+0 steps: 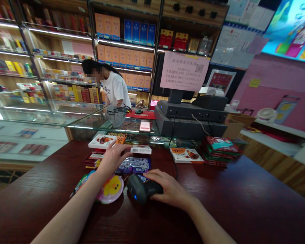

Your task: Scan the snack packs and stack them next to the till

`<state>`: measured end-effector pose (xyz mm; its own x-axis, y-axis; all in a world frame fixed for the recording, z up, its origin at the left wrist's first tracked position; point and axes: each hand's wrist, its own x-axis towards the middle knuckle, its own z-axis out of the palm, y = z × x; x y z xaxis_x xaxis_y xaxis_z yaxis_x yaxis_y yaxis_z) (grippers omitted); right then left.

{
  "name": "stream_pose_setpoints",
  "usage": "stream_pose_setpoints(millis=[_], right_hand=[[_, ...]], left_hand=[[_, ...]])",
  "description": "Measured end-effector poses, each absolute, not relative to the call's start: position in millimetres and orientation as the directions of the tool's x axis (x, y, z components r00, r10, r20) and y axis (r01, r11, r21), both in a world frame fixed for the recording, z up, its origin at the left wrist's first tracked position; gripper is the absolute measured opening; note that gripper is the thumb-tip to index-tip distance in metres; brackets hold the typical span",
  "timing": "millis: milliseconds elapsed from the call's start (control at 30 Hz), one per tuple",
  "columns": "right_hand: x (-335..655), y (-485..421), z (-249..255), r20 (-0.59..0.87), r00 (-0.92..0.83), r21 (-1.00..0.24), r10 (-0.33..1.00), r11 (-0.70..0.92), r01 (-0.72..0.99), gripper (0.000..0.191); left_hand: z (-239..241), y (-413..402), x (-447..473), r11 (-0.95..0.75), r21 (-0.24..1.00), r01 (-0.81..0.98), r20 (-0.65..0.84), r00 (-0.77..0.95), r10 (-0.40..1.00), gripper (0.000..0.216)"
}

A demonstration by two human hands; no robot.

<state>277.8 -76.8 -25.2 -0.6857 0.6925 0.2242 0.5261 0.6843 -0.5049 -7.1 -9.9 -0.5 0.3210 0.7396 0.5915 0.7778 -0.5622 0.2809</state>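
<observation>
My left hand [114,158] is stretched over the packets on the dark wooden counter, fingers apart. Its index finger and thumb reach the left end of a small white box with a barcode [141,149]; a firm grip does not show. Just beyond the fingers lies a white and orange chocolate box [102,140]. Purple-blue candy bars [138,163] lie below the hand. Around the handle of a black barcode scanner [138,189] with a blue light, my right hand [169,188] is closed. A pink round item with a yellow duck face [113,186] sits left of the scanner.
Another chocolate box [186,155] and a stack of dark red and green packets [221,149] lie to the right. Behind stands a cash register [190,115] with a pink sign [184,71]. A person [117,88] leans beyond the glass display case [88,118].
</observation>
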Motion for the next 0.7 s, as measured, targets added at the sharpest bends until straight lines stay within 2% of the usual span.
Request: stream_pose_setpoints(millis=[300, 467, 600, 700], right_hand=[[267, -76, -33, 0.223, -0.656, -0.443, 0.721, 0.675, 0.59, 0.074], [272, -78, -21, 0.241, -0.639, -0.464, 0.73, 0.666, 0.585, 0.078], [283, -70, -23, 0.368, -0.476, -0.584, 0.799, 0.597, 0.551, 0.049], [287, -60, -31, 0.432, -0.338, -0.66, 0.836, 0.548, 0.513, 0.042]], left_hand=[[-7, -5, -10, -0.573, 0.276, 0.772, 0.605, 0.324, 0.728, 0.026], [-8, -3, -11, -0.571, 0.274, 0.774, 0.61, 0.319, 0.725, 0.028], [-7, -2, -12, -0.582, 0.296, 0.758, 0.581, 0.34, 0.739, 0.029], [-4, -3, -13, -0.586, 0.306, 0.75, 0.584, 0.338, 0.738, 0.029]])
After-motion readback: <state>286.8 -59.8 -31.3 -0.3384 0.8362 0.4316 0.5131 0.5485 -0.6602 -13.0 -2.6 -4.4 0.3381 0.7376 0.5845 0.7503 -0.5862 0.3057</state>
